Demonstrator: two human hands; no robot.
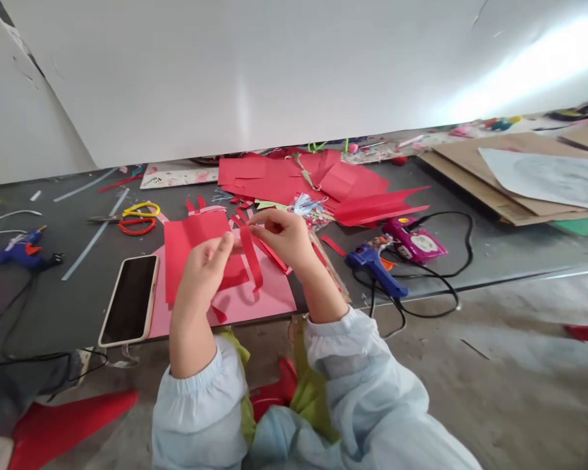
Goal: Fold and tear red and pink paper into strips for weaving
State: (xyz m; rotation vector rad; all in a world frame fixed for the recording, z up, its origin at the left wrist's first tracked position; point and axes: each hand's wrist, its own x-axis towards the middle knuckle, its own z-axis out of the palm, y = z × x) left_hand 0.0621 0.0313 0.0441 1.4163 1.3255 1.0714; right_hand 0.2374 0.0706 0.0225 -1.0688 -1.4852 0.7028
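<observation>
Between my two hands hangs a narrow red paper strip (251,258), its lower end curling down over the papers. My right hand (287,238) pinches the strip near its top with thumb and fingertips. From the other side, my left hand (206,264) has thumb and fingers closed at the strip's edge; its fingertips are partly hidden. Below lie a red paper sheet (179,238) and a larger pink sheet (274,299) at the table's front edge. A small red scrap (219,314) rests on the pink sheet.
A phone (130,300) and scissors (134,219) lie left. To the right are a blue glue gun (379,271), its looping cord and a magenta box (416,240). Another glue gun (22,251) sits far left. Red papers (289,179) and cardboard (463,179) lie behind, before a white panel (255,72).
</observation>
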